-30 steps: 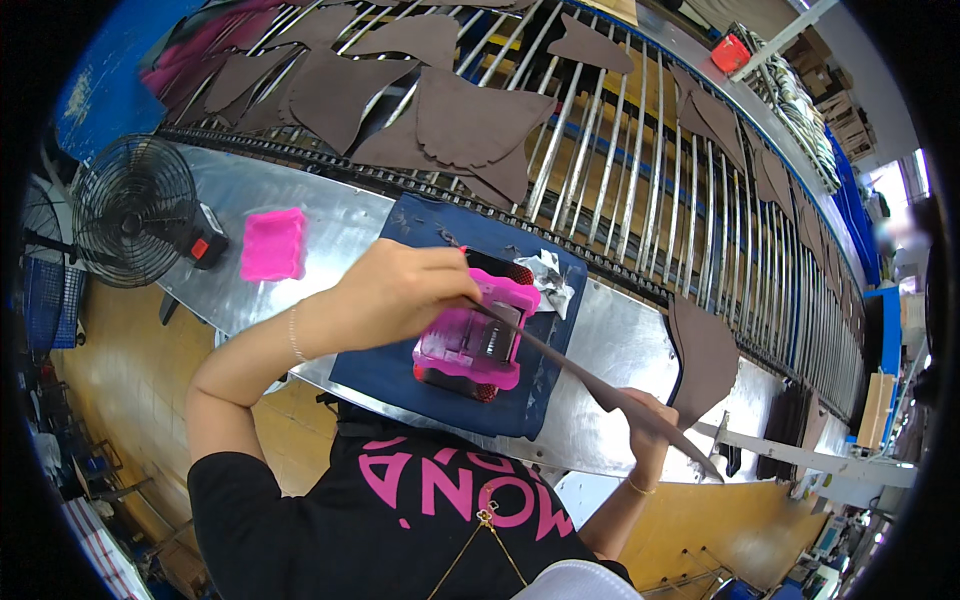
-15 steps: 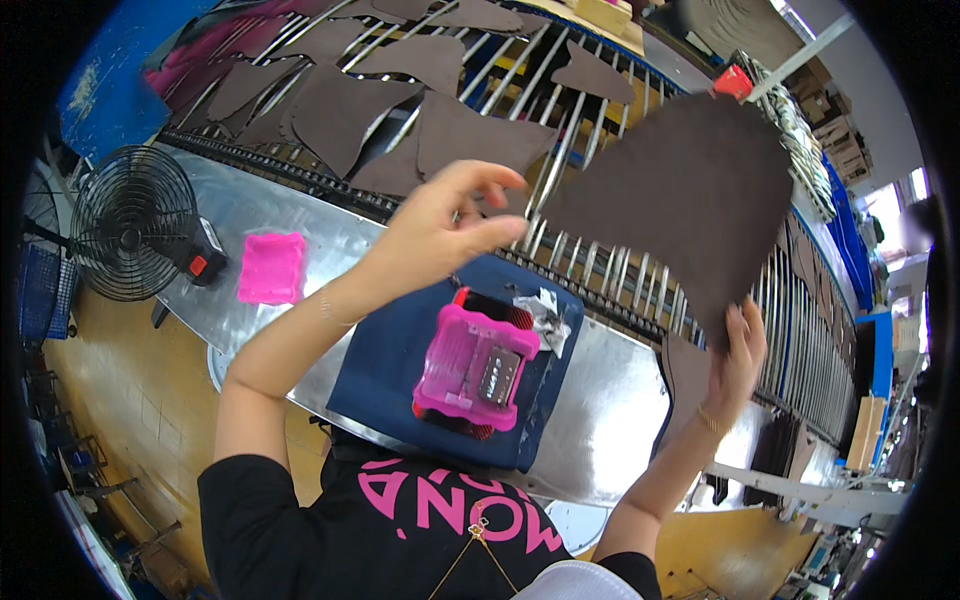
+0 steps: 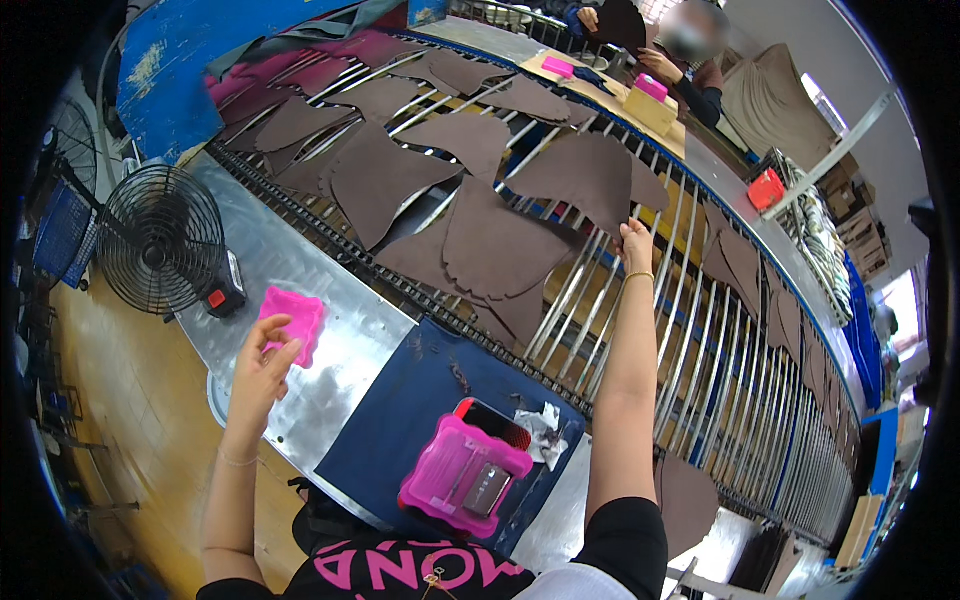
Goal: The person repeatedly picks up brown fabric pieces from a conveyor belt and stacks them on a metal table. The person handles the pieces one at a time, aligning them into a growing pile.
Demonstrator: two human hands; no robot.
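Observation:
My right hand, arm stretched forward, pinches the near edge of a brown leather piece over the rack of metal rods. Part of that piece overlaps other leather pieces spread there. My left hand is empty, its fingers curved and apart, just in front of a shallow pink tray on the metal table. Close to my body, a pink scalloped box with a metal block in it sits on a dark blue mat.
A red-edged dark object and crumpled white tissue lie beside the box. A black fan stands at the left. Another brown piece lies by my right elbow. Across the rack, a co-worker holds a brown piece.
My right hand has carried the leather piece forward and left, down to the rack. My left hand has drawn back and left toward the pink tray. The view has shifted, showing the co-worker.

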